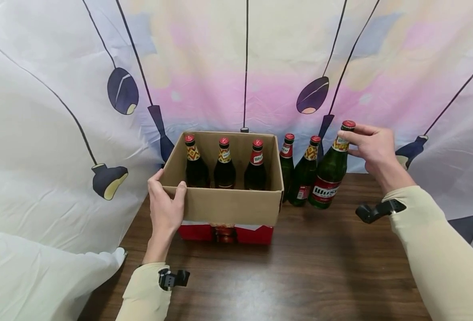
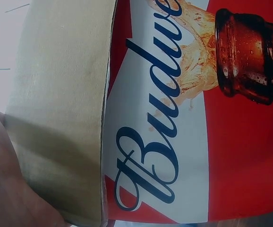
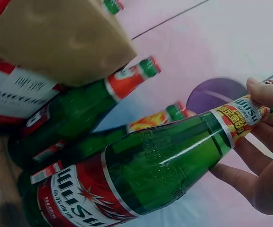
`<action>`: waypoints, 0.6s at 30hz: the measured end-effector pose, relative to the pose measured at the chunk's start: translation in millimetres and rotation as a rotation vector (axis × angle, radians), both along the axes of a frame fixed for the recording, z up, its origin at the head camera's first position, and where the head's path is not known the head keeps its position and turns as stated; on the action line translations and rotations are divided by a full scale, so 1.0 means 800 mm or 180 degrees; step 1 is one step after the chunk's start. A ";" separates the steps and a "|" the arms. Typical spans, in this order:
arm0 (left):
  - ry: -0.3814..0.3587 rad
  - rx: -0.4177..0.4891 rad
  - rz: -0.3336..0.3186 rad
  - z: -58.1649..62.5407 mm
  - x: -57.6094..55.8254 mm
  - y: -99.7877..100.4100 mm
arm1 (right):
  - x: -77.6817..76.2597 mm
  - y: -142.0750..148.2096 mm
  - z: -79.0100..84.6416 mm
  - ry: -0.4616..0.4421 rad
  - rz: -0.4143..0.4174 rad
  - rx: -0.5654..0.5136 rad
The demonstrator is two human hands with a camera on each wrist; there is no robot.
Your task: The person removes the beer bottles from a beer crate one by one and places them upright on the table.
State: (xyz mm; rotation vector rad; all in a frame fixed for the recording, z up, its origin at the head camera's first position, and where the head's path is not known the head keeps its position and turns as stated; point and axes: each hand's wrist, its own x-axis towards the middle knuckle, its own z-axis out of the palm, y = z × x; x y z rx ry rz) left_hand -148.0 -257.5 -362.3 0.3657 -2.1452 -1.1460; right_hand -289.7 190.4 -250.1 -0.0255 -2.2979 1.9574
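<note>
An open-topped cardboard box with a red printed lower part stands on the table. At its front left corner my left hand grips the folded-out wall, thumb on the front rim and fingers along the left side. Inside, three capped beer bottles stand in a row. My right hand pinches the neck of a green beer bottle, which leans with its cap to the right. Two more green bottles stand between it and the box. The right wrist view shows thumb and fingers around the held bottle near its cap.
The brown wooden table reaches toward me in front of the box. A printed cloth hangs close behind the box and bottles. White fabric bunches at the table's left edge.
</note>
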 end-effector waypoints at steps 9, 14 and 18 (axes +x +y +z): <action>0.0062 0.0018 -0.0003 0.000 -0.001 0.000 | -0.008 0.003 -0.039 -0.0205 -0.0092 -0.0050; 0.0021 0.0015 -0.0008 0.000 0.000 0.001 | -0.011 0.004 -0.056 -0.0353 -0.0151 -0.0066; 0.0019 0.0010 -0.0008 -0.001 0.000 0.001 | -0.017 0.007 -0.067 -0.0394 -0.0191 0.0000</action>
